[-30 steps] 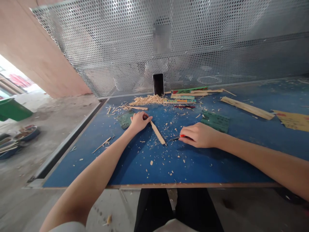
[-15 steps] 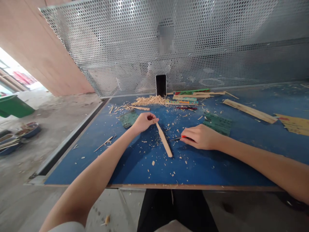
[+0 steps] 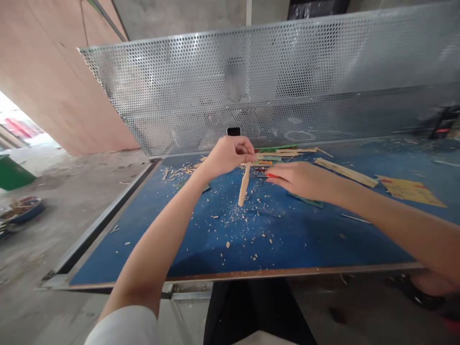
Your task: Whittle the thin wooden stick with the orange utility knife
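My left hand [image 3: 232,155] pinches the thin upper end of a pale wooden piece [image 3: 244,188], which stands nearly upright with its wide end down at the blue tabletop [image 3: 287,244]. To its right, my right hand [image 3: 293,178] is closed round the red handle of a knife [image 3: 272,176]. The knife's dark, thin blade points left toward the wood, and whether it touches is too small to tell. Small wood shavings [image 3: 247,218] lie scattered below the piece.
Wood strips and coloured pieces lie behind my hands. A long wooden slat [image 3: 345,171] and a yellow sheet [image 3: 411,190] lie at the right. A phone [image 3: 233,131] leans on the perforated metal screen [image 3: 172,86]. Green sheets are partly hidden by my hands.
The wooden piece has been raised from a slant to nearly upright. Both hands have moved up and away from me, my left hand also rightward. The camera view has tilted up.
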A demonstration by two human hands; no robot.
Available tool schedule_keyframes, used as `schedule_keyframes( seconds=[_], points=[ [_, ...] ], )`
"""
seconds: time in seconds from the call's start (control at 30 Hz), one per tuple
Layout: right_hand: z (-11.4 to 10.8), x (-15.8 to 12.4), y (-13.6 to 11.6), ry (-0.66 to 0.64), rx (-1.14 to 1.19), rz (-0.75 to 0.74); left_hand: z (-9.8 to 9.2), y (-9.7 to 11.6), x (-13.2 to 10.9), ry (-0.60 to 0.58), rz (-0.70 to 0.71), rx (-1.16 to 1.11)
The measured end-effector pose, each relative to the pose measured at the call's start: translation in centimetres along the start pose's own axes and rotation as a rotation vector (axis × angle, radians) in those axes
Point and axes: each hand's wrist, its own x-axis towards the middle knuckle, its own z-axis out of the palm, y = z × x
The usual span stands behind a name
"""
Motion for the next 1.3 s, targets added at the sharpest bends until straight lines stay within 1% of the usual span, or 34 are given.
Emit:
schedule_keyframes(
  seconds=[0.07,0.13,0.27,0.4,0.5,0.6,0.73,0.87,0.93,1.0,1.07,1.13,1.2,1.23,1.3],
  points=[
    [-0.5,0.9,0.3,-0.021,-0.082,0.046,0.1,0.0,0.8,-0.051,0.013,0.017],
    [-0.3,1.6,0.6,-0.031,-0.139,0.067,0.3,-0.2,1.3,-0.116,0.006,-0.016],
    [1.3,2.0,0.5,-0.049,-0.148,0.091,0.0,-0.1,1.7,-0.173,0.000,-0.002],
    [2.7,1.4,0.5,-0.054,-0.249,0.094,-0.5,0.4,1.7,-0.203,0.040,0.060],
    [3.4,0.8,0.6,-0.030,-0.252,0.101,-0.3,0.3,1.7,-0.192,0.043,0.049],
    [3.7,0.4,0.9,-0.022,-0.139,0.128,0.4,0.2,1.9,-0.164,0.028,0.055],
    [4.1,0.0,0.9,-0.034,0.005,0.192,1.2,0.0,2.0,-0.158,0.066,0.078],
    [4.6,0.0,0.9,-0.027,0.016,0.214,1.5,-0.1,2.1,-0.107,0.068,0.154],
    [5.2,0.0,0.8,-0.021,0.007,0.210,1.5,-0.4,2.2,-0.092,0.050,0.153],
    [6.2,-0.3,0.5,-0.076,-0.028,0.191,1.4,-0.7,2.2,-0.091,0.024,0.108],
    [7.4,-0.9,-0.1,-0.204,-0.088,0.161,1.2,-0.9,2.2,-0.103,-0.003,0.043],
    [8.3,-1.4,-0.6,-0.196,-0.112,0.176,1.0,-1.1,2.1,-0.115,-0.015,0.002],
    [8.0,-1.5,-0.7,-0.139,-0.128,0.195,0.9,-1.0,2.0,-0.119,-0.015,-0.014],
    [7.4,-1.3,-0.6,-0.114,-0.131,0.203,0.8,-0.9,1.9,-0.114,-0.015,-0.016],
    [5.4,-0.6,0.1,-0.069,-0.131,0.222,0.8,-0.7,1.7,-0.106,-0.024,-0.019]
  ],
)
